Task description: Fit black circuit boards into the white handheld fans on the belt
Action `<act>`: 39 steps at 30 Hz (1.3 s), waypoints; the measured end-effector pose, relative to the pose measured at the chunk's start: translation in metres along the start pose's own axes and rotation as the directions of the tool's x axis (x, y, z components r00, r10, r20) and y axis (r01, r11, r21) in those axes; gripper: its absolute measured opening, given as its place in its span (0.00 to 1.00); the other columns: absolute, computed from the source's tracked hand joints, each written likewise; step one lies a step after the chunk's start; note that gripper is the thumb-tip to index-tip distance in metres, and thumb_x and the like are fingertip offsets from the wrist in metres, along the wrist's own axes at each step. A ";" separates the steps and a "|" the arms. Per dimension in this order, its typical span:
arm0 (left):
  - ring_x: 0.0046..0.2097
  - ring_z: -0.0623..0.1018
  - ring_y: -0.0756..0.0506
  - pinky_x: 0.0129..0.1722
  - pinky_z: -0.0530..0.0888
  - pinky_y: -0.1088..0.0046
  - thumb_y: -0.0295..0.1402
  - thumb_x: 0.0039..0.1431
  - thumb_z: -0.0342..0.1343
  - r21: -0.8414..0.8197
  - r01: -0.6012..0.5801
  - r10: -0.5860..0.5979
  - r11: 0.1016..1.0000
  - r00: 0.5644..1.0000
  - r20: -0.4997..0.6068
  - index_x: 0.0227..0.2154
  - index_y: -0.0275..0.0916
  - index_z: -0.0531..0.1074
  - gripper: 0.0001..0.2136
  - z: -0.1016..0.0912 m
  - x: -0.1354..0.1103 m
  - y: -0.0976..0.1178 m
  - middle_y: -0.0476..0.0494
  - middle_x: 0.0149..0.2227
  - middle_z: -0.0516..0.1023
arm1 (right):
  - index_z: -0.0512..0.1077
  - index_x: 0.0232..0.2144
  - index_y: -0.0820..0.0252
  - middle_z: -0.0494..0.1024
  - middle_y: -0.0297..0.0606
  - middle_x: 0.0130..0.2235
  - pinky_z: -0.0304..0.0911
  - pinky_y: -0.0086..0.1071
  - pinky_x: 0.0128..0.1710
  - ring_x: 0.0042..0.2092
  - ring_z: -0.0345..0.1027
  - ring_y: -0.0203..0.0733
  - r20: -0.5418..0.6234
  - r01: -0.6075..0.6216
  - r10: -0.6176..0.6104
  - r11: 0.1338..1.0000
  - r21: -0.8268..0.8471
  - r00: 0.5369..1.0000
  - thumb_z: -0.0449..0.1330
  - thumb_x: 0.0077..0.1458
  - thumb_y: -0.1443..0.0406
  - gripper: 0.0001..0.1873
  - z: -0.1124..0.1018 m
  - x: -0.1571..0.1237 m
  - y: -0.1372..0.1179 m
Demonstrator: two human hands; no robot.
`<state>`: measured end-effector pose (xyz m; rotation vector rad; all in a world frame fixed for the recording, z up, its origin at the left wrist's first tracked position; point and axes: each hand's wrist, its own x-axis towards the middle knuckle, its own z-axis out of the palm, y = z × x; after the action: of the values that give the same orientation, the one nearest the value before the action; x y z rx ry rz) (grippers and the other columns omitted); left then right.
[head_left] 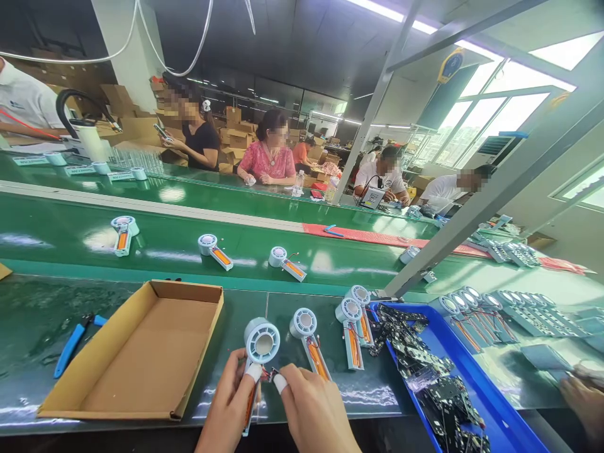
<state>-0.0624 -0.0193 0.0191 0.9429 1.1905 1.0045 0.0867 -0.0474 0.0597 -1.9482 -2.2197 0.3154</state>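
Note:
My left hand (231, 406) grips the handle of a pale blue handheld fan body (261, 345) with a round head, held just above the green bench. My right hand (309, 409) pinches something small with red wires at the handle, beside the left fingers. Both index fingers wear white finger cots. Right of my hands, more fan bodies (306, 333) with orange batteries in their handles lie on the bench (330, 384).
An empty cardboard tray (136, 355) and blue pliers (70, 345) lie to my left. At right, a blue bin (495, 415) holds black circuit boards. Fan bodies ride the green conveyor (165, 242). Other people sit across it; another person's hand (582, 393) shows far right.

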 end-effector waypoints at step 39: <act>0.28 0.74 0.47 0.27 0.68 0.75 0.47 0.54 0.60 -0.091 0.027 -0.032 0.995 0.998 -0.046 0.45 0.43 0.70 0.19 0.013 -0.009 0.004 0.52 0.29 0.77 | 0.65 0.33 0.59 0.56 0.24 0.18 0.45 0.24 0.18 0.18 0.47 0.30 -0.020 -0.048 0.262 0.254 0.966 0.965 0.49 0.59 0.36 0.31 0.083 -0.008 -0.012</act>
<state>-0.0508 -0.0276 0.0267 0.8322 1.1852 1.0532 0.0537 -0.0608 -0.0170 -1.3096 -1.0807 1.1586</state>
